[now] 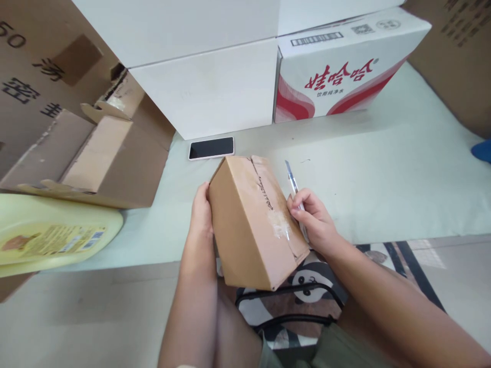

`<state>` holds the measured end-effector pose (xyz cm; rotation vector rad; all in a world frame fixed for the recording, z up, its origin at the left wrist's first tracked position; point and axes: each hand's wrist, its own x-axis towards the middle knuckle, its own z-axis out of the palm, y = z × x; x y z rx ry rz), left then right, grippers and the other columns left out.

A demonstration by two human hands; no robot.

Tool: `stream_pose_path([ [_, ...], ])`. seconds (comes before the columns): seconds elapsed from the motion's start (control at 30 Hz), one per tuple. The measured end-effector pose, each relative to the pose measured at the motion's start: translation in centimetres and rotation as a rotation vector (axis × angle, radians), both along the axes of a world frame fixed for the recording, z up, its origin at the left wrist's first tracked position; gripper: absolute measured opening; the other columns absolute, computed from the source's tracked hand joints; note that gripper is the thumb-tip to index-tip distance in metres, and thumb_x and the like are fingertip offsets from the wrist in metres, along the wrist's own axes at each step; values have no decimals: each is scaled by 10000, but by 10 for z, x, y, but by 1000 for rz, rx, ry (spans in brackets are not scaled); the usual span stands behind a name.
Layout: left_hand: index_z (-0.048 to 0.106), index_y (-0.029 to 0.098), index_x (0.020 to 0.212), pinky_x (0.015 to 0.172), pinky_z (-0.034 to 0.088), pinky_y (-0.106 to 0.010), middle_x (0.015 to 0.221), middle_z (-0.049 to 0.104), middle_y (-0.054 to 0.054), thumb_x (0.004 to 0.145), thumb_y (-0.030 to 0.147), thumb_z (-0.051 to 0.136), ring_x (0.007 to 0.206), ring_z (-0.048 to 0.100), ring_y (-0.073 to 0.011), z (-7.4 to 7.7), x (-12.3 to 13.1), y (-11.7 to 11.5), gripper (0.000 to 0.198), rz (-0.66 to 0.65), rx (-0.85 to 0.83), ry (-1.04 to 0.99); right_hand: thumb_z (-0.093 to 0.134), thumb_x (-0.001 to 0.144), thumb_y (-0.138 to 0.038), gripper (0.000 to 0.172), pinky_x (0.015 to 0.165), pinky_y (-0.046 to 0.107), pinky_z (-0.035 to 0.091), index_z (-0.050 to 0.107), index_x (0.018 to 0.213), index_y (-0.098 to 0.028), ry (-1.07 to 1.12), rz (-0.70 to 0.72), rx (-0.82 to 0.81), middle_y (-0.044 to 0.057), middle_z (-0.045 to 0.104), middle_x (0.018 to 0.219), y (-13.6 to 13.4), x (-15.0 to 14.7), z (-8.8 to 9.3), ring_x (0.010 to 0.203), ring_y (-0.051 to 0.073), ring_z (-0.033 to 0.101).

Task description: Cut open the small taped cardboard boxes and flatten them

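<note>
Cardboard box (240, 227) sits tilted at the table's front edge, near end overhanging the person's lap, far end over the tabletop (387, 184). Taped face turned up and right; clear tape (280, 225) and dark handwriting run along its seam. Left hand (201, 210) pressed against the box's left side; fingers mostly hidden, cannot tell if spread or curled. Right hand (314, 219) curled, thumb and finger pinching the handle of a utility knife (293, 183), just beside the box's right edge; cannot tell whether they touch. Blade is out, pointing away from the person. Phone (210, 148) lies flat just past the box's far left corner, close to the foot of a white box (207, 94). Red-and-white carton (341, 76) stands right of that; together they wall off the back. Left side is tight: open carton (132, 158) with raised flaps, then yellow bottle (76, 232) lying along the front edge. Widest room for moving is right of the knife, where pale green tabletop runs to a large brown carton (456, 66) and a blue object (482, 151) cut by the frame. Below the front edge: black bar (284, 294), panda-print surface (314, 286), pale floor (95, 317).
</note>
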<state>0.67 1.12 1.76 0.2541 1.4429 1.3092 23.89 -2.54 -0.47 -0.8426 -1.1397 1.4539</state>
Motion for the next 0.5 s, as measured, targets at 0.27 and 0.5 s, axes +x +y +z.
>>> stream_pose_path([
  [0.27, 709, 178, 845, 604, 526, -310, 751, 697, -39, 772, 508, 636, 655, 643, -200, 2, 2, 1, 346, 1, 4, 1, 666, 868, -282, 123, 635, 304, 292, 552, 831, -256, 16, -17, -24, -49, 490, 740, 0, -1, -1, 644, 133, 377],
  [0.5, 722, 179, 869, 611, 526, -319, 761, 699, -37, 752, 537, 648, 662, 646, -207, -1, 2, 1, 384, -4, 11, 3, 659, 866, -264, 117, 630, 304, 290, 547, 834, -259, 39, -21, -39, -54, 484, 737, -1, -1, 0, 634, 129, 362],
])
